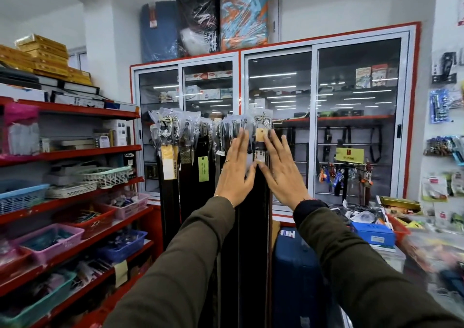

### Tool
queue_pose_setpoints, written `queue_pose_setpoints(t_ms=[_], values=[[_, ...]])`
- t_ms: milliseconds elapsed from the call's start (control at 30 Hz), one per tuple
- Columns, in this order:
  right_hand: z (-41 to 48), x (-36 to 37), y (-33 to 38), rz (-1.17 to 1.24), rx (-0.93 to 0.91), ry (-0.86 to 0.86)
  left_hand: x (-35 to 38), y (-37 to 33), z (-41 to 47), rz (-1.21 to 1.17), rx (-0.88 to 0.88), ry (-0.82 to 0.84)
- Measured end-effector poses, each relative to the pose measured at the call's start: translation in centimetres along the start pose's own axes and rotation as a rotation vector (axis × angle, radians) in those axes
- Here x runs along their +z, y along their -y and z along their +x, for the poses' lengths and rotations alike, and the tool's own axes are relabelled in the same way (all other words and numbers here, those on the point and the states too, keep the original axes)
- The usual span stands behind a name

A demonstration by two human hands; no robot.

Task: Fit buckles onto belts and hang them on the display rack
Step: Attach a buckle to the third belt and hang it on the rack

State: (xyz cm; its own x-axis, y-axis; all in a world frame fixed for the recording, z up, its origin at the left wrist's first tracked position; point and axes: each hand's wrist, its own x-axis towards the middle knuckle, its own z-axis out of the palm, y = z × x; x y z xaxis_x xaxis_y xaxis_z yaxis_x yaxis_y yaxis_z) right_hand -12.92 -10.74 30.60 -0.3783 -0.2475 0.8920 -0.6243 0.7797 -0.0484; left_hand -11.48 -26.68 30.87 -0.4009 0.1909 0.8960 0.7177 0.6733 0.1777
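Note:
A row of dark belts hangs from the display rack (213, 120), their buckles wrapped in clear plastic. The rightmost belt (259, 149) hangs by its silver buckle (263, 121) and carries a tan tag and a white price label. My left hand (236, 169) is flat against the belts just left of it, fingers spread. My right hand (281, 169) is flat on its right side, thumb touching the strap. Neither hand grips anything.
Red shelves (75, 152) with baskets of small goods stand on the left. A glass-door cabinet (313, 126) is behind the rack. A blue suitcase (296, 272) stands below right, and a cluttered counter (376, 227) lies to the right.

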Motion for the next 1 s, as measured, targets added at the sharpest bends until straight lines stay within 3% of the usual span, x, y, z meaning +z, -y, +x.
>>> queue_pose_setpoints(t_ms=[133, 400, 667, 867, 1000], values=[[1.5, 0.8, -1.6, -0.132, -0.059, 0.039, -0.3, 2.4, 1.6, 0.332, 0.182, 0.112], [2.8, 3.0, -2.4, -0.194, -0.071, 0.079, 0.2, 6.0, 2.1, 0.445, 0.046, 0.207], [1.5, 4.5, 1.6, -0.153, 0.065, -0.142, -2.3, 5.5, 0.7, 0.540, 0.087, 0.062], [2.8, 6.0, 8.3, -0.025, -0.077, -0.233, -9.5, 6.8, -1.7, 0.617, 0.054, -0.142], [4.1, 8.0, 13.3, 0.033, -0.181, -0.168, -14.4, 9.4, -4.0, 0.591, 0.000, -0.195]])
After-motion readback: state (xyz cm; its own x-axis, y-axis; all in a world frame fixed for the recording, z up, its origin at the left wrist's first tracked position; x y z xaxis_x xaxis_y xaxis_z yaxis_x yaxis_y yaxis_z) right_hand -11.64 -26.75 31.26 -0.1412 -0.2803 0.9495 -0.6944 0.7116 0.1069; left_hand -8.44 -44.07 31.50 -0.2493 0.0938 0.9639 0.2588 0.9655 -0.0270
